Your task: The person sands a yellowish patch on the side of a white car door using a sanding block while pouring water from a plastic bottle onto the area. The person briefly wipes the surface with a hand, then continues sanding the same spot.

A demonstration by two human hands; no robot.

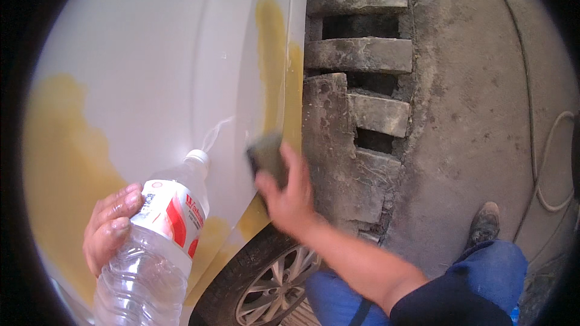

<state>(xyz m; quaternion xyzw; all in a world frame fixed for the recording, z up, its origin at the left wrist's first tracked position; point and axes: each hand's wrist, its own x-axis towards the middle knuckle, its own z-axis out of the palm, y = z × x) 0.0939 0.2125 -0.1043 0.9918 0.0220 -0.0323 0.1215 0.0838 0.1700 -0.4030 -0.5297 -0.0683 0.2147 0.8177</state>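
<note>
My left hand [115,226] is wrapped round a clear plastic bottle [142,265] with a white and red label. The bottle tilts forward, and a thin stream of water [216,133] runs from its white cap [197,156] onto a white car panel [145,84]. In my right hand [291,196] is a dark grey-green sanding block [269,158], somewhat blurred, close to the panel's right edge. Whether the block touches the panel I cannot tell. Yellowish patches [72,139] mark the paint on the left and along the edge.
Below the panel is a car wheel [278,287] with a silver rim. A drain with broken concrete slats [362,54] runs along the panel's right side. A hose [524,66] lies on the concrete floor [465,115] at right. My shoe [485,223] rests on that floor.
</note>
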